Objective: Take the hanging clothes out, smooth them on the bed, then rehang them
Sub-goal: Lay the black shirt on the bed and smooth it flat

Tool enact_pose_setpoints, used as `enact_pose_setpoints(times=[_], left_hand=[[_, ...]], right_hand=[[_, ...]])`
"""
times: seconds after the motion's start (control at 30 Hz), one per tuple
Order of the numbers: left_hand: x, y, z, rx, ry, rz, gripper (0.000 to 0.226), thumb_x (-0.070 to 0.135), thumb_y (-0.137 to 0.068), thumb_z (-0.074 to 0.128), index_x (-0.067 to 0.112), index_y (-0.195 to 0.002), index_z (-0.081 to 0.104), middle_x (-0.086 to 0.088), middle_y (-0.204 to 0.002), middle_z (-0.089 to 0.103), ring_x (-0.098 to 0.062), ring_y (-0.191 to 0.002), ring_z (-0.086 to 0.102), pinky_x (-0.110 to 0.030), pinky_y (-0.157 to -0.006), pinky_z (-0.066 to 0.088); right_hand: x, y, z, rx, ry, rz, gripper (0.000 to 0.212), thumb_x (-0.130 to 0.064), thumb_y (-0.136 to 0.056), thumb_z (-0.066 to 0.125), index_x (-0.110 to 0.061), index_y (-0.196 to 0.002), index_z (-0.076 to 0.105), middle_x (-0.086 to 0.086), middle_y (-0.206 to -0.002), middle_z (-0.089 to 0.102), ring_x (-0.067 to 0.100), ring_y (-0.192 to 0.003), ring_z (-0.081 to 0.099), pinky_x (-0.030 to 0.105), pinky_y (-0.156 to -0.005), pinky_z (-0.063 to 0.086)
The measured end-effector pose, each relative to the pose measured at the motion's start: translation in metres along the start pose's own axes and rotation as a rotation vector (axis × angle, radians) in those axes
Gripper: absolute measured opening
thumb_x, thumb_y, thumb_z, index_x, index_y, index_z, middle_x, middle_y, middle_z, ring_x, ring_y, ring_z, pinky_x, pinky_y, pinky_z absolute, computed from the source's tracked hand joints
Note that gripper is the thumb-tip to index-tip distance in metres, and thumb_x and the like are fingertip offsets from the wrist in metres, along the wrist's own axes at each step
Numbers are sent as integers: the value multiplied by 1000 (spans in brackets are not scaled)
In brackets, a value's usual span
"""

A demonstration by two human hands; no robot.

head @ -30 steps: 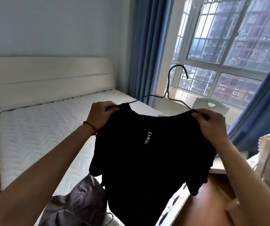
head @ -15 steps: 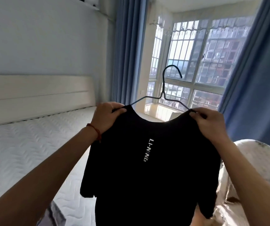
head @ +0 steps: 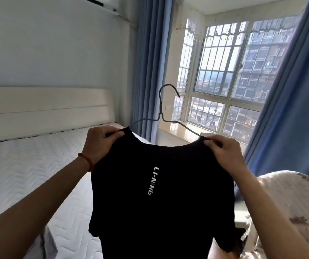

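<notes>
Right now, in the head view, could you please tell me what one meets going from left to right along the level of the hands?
White mattress → left hand → black LI-NING T-shirt on its wire hanger → right hand → blue curtain.

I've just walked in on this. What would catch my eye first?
A black T-shirt with white lettering fills the middle, held up on a thin wire hanger. The left hand and right hand each pinch a shoulder of it. Behind, a bright barred window glows between blue curtains, and a white quilted bed lies to the left.
</notes>
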State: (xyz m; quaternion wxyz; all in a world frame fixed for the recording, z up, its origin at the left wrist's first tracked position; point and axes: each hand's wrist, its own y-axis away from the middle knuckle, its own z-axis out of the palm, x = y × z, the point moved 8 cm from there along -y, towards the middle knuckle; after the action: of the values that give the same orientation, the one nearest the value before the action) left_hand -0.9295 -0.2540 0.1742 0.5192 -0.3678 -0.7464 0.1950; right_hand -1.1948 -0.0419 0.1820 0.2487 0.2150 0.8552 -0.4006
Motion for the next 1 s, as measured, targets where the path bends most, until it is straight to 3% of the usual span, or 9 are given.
enact_pose_setpoints(times=[0.07,0.13,0.23,0.3,0.33,0.43,0.7,0.87,1.0], left_hand=[[-17,-3,-1,10,-9,-44,12,13,-77,70,8,-86,75,48,-60,55,26,-68,55,7,-71,36],[-38,-5,-3,36,-11,-86,12,13,-76,71,8,-86,75,40,-61,61,25,-68,55,8,-71,37],[-72,-6,-4,72,-57,-128,14,12,-76,71,5,-87,74,6,-81,72,21,-68,57,8,-70,37],[-99,-7,-4,81,-91,-162,14,13,-77,70,5,-88,74,-3,-86,71,7,-73,61,7,-71,37],[-114,-9,-3,83,-102,-181,13,13,-78,70,5,-88,74,-5,-86,72,-1,-76,63,5,-71,38],[-165,-17,-2,100,-119,-243,11,13,-78,69,6,-85,74,-8,-85,74,1,-71,63,4,-69,40],[-287,-51,1,168,-194,-408,11,14,-77,70,5,-82,74,-10,-83,74,-16,-79,65,1,-66,38],[-346,-63,9,149,-267,-514,16,19,-79,69,4,-81,73,-12,-80,73,-24,-80,66,-24,-72,43],[-388,-75,21,127,-316,-579,18,24,-80,68,6,-79,72,-12,-79,72,-23,-77,63,-27,-73,43]], right_hand=[[-1,-10,17,-30,-13,-22,16,-14,-84,65,-11,-96,73,-6,-83,64,9,-84,57,4,-68,33],[-1,-21,40,-83,-16,-31,15,-15,-84,64,-12,-96,73,-5,-84,65,8,-84,55,9,-69,33],[4,-40,84,-163,-25,-27,14,-16,-84,65,-11,-95,73,-2,-83,66,10,-84,55,16,-75,30],[9,-55,118,-209,-30,-36,14,-16,-83,66,-12,-94,73,3,-87,69,13,-84,57,19,-77,32],[12,-63,136,-229,-28,-44,14,-16,-83,66,-13,-94,73,4,-88,70,14,-84,58,20,-78,34],[21,-88,194,-283,-30,-59,13,-18,-82,67,-14,-93,74,4,-89,71,16,-85,60,22,-80,36],[27,-168,346,-451,7,-121,14,-22,-84,65,-15,-93,73,4,-90,71,14,-83,57,21,-77,33],[31,-197,417,-491,-17,-113,15,-20,-83,65,-11,-94,73,7,-95,72,19,-89,60,22,-77,34],[37,-221,464,-514,-40,-111,16,-17,-84,65,-8,-95,72,9,-97,72,22,-95,61,16,-73,31]])
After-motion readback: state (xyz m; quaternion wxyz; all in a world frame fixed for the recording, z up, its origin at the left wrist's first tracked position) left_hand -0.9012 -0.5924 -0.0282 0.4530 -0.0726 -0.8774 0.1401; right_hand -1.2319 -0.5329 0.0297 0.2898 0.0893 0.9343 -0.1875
